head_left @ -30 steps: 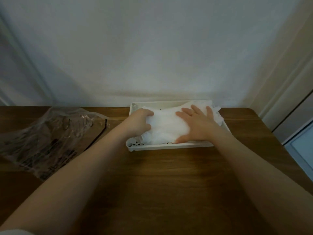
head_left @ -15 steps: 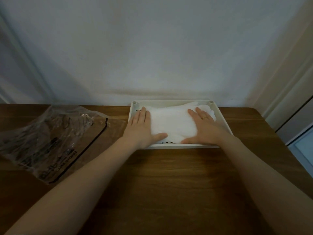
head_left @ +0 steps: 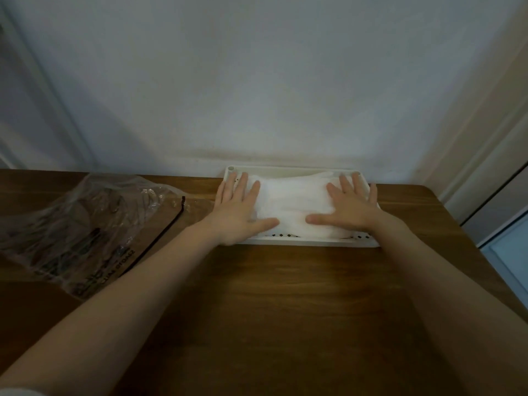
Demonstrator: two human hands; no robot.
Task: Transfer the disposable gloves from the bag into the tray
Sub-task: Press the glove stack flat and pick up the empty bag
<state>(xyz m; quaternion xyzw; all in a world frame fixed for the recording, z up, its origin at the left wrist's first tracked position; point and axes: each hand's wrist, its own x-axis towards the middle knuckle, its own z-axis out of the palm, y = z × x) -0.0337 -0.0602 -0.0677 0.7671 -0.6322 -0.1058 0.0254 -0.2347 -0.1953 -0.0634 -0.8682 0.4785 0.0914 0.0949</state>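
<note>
Fingers straight and spread on both sides, gripping nothing. Left hand [head_left: 238, 208] flat on the left end of the gloves [head_left: 294, 204], right hand [head_left: 347, 205] flat on the right end, pressing the white stack down. Gloves lying inside the tray [head_left: 303, 242] at the far edge of the table [head_left: 285, 310], against the wall. Bag [head_left: 85, 224] off to the left, crumpled, seemingly emptied, though hard to tell through the plastic. Transfer apparently done; only flattening and letting go left.
</note>
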